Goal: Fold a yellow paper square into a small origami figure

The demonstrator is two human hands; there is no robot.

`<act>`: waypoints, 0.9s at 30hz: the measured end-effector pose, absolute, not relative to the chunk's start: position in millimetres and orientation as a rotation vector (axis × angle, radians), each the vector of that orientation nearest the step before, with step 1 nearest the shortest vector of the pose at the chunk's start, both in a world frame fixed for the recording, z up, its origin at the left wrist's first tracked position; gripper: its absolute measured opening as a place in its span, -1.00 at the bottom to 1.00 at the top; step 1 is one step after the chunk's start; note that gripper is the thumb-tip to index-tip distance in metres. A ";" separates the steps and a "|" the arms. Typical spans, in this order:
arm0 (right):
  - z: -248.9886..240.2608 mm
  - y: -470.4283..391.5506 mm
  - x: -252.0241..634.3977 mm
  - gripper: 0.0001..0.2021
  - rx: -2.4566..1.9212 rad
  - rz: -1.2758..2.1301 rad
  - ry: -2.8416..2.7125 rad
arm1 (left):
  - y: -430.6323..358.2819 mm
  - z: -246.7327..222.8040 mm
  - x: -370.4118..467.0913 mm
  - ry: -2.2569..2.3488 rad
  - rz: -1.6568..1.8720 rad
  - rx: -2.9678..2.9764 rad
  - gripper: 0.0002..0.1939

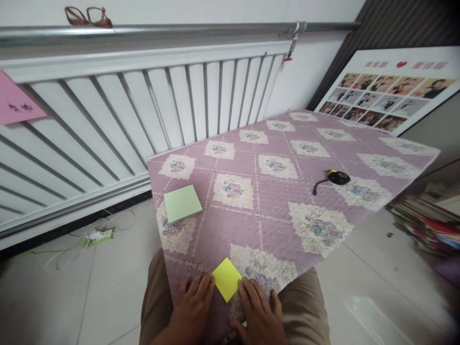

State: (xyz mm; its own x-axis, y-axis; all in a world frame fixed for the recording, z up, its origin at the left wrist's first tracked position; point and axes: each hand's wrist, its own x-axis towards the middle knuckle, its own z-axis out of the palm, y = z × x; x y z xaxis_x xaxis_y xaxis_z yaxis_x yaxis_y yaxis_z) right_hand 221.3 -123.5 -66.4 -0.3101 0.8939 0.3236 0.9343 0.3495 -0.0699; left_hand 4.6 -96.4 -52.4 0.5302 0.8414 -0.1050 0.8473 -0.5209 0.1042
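A yellow square of paper (227, 280) lies on the cloth near the table's front edge, turned so that one corner points away from me. At its left corner rest the fingertips of my left hand (194, 302), which lies flat with the fingers close together. My right hand (259, 306) touches the right corner with its fingertips, its fingers stretched out and the thumb apart. Neither hand grips the paper. Farther off to the left sits a pad of pale green paper (182, 203).
A purple flowered cloth (237, 235) covers the table. Toward the right lies a black and yellow tape measure (338, 177) with a strap. Behind the table stand a white radiator (212, 96) and a photo board (384, 91). A power strip (99, 236) lies on the floor at left.
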 end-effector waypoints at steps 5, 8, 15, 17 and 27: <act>-42.3 -109.1 207.5 -0.74 -1.773 -0.043 -2.219 | -98.5 -50.5 8.0 1.446 -0.027 2.622 -0.54; -30.6 -92.0 202.6 -0.96 -1.833 0.107 -2.213 | -99.0 -51.4 9.5 1.452 -0.061 2.622 -0.56; -25.7 -57.5 203.3 -0.81 -1.929 0.364 -2.069 | -100.3 -53.6 9.1 1.389 -0.069 2.631 -0.52; -23.8 -55.3 205.5 -0.87 -1.895 0.521 -2.043 | -101.4 -53.7 8.0 1.402 -0.045 2.624 -0.51; -32.7 -68.3 199.8 -0.89 -1.684 0.991 -1.765 | -102.5 -52.6 9.4 1.490 0.443 2.231 -0.54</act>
State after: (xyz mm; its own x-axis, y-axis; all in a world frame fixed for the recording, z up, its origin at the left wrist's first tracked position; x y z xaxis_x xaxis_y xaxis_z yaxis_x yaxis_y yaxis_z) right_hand 199.8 -68.3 -32.7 -0.1075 0.9864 -0.1244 0.6198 -0.0313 -0.7841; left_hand 9.4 -102.5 -52.6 0.3749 0.9266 0.0311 0.7931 -0.3379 0.5068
